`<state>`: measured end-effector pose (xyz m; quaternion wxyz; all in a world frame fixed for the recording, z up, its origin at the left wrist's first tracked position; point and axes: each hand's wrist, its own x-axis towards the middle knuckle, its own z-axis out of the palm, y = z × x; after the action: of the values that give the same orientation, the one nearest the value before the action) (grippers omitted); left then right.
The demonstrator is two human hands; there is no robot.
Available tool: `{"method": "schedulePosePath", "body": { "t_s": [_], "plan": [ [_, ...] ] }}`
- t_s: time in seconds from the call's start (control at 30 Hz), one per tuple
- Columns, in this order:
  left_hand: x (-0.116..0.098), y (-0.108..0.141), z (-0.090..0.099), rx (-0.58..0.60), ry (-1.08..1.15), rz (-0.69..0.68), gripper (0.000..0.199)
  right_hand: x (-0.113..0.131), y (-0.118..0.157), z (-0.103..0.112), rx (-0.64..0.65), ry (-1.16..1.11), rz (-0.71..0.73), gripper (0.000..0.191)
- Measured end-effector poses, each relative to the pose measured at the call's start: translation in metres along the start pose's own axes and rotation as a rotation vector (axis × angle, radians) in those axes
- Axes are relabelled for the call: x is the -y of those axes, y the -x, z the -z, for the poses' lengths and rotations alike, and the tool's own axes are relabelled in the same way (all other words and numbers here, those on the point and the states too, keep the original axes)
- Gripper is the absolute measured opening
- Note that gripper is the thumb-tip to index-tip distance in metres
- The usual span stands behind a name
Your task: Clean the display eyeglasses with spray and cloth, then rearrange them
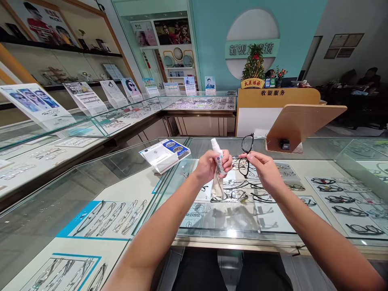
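My left hand point(209, 165) is wrapped round a small white spray bottle point(218, 157), which stands nearly upright with its top tilted slightly left. A beige cloth point(217, 186) hangs below the same hand. Black-rimmed glasses point(247, 144) are pinched in the fingers of my right hand point(262, 165), to the right of the bottle, with one lens above the other. Both hands are over the glass display counter point(230, 234), and the bottle and the glasses do not touch.
A white and blue card stand point(165, 155) sits on the counter at left. A wooden-framed mirror or board point(303, 125) stands at the right rear. Rows of glasses point(110, 218) lie under the glass. A person point(370, 77) is far back right.
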<state>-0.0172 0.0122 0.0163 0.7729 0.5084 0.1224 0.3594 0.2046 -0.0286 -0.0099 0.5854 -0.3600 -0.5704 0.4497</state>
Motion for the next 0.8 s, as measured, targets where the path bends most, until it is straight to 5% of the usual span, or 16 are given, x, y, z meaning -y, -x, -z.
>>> {"method": "schedulePosePath", "body": {
  "t_s": [0.1,0.23,0.37,0.57,0.8],
  "plan": [
    [-0.002,0.0,-0.001,-0.004,-0.054,-0.009,0.075,0.001,0.002,-0.003,0.026,-0.015,-0.012,0.027],
    [-0.003,-0.001,-0.002,-0.03,-0.14,-0.034,0.089,0.001,0.004,-0.007,0.078,-0.021,-0.023,0.028],
    [0.0,-0.002,-0.001,-0.12,-0.285,-0.061,0.09,0.001,0.006,-0.009,0.128,-0.011,-0.03,0.027],
    [0.01,0.001,0.003,-0.396,-0.877,-0.202,0.083,0.004,0.011,-0.014,0.214,-0.001,-0.034,0.027],
    [0.011,0.003,-0.005,-0.446,-1.057,-0.176,0.074,0.001,0.015,-0.015,0.332,-0.019,-0.017,0.026]
  ]
}}
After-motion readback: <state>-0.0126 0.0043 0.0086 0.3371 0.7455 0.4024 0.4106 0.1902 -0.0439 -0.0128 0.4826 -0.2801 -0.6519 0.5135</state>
